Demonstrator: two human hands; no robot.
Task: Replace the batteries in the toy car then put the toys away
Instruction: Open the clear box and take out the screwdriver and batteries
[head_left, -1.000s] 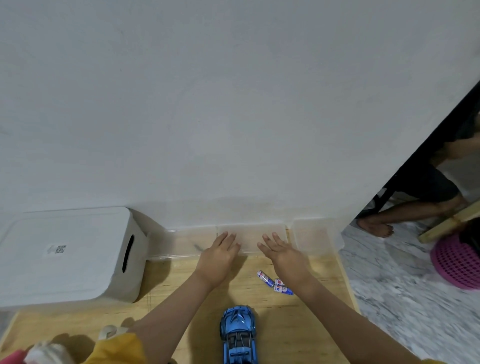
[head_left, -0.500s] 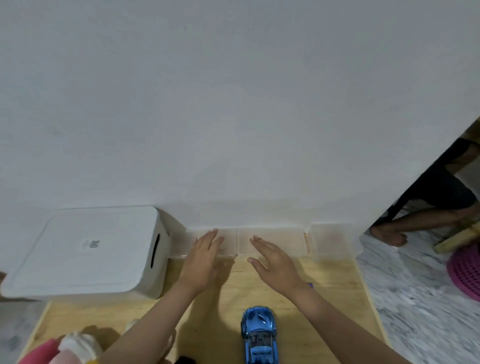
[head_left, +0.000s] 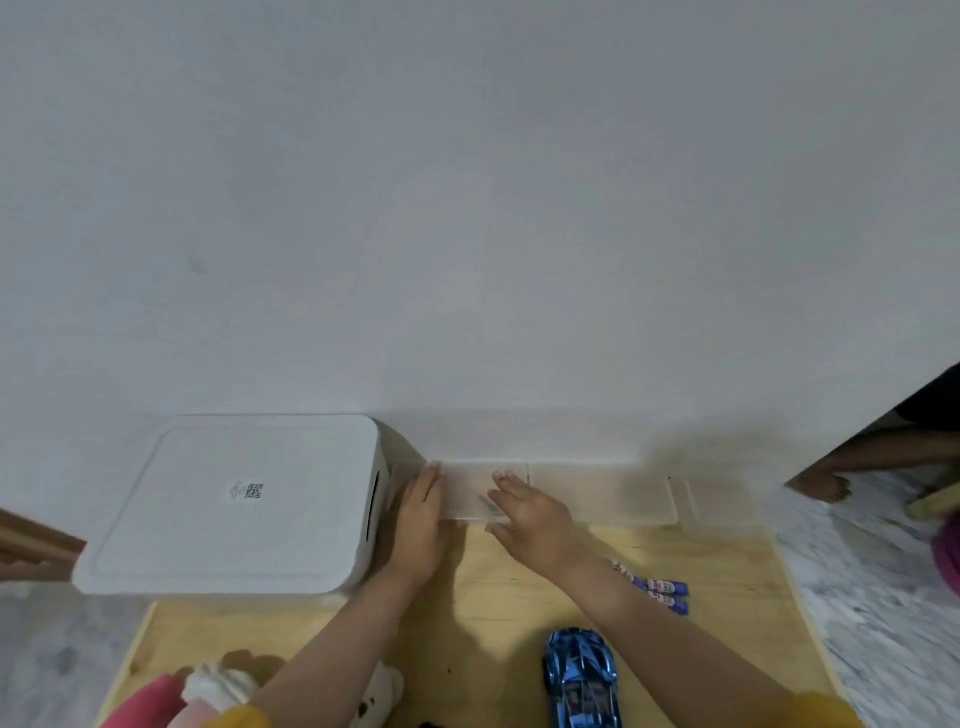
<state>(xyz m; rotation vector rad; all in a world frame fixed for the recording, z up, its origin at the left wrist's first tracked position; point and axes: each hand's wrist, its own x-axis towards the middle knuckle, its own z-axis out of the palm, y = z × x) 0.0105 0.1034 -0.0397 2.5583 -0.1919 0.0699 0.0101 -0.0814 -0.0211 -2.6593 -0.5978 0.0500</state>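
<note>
Both hands lie flat with straight fingers, holding nothing: left hand (head_left: 421, 519) and right hand (head_left: 535, 519) rest on the translucent plastic box (head_left: 602, 493). The blue toy car (head_left: 581, 675) stands behind the right wrist, the batteries (head_left: 657, 590) just right of it, their print unreadable. Left of the left hand, the white bin (head_left: 234, 504) bears a QR label.

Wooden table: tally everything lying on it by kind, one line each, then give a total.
Blue toy car: 1
Batteries: 3 visible, partly under the right forearm
White lidded storage box: 1
Translucent plastic containers along the wall: 2
Plush toys at the near edge: 2, both cut off
Total: 9
</note>
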